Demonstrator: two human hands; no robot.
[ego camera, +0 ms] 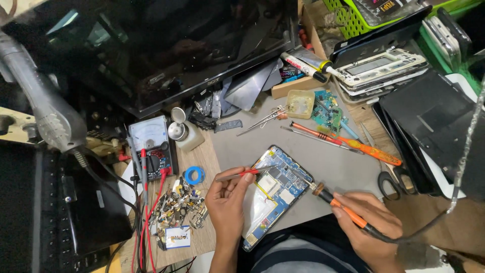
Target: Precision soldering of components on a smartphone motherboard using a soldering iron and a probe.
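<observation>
An analog multimeter (150, 146) with red and black probe leads lies near the left edge of the worktop (333, 164), with a heap of small metal parts (179, 205) and a blue tape ring (193, 175) just beside it. The left hand (227, 202) is closed in a pinch on red-handled tweezers (245, 173), their tips over the opened phone (275, 194) lying at the front edge on the grey mat. The right hand (366, 227) is wrapped around an orange-handled soldering iron (338, 205), its tip touching the phone's right edge. An orange screwdriver (348, 144) and black scissors (391, 182) lie further right.
</observation>
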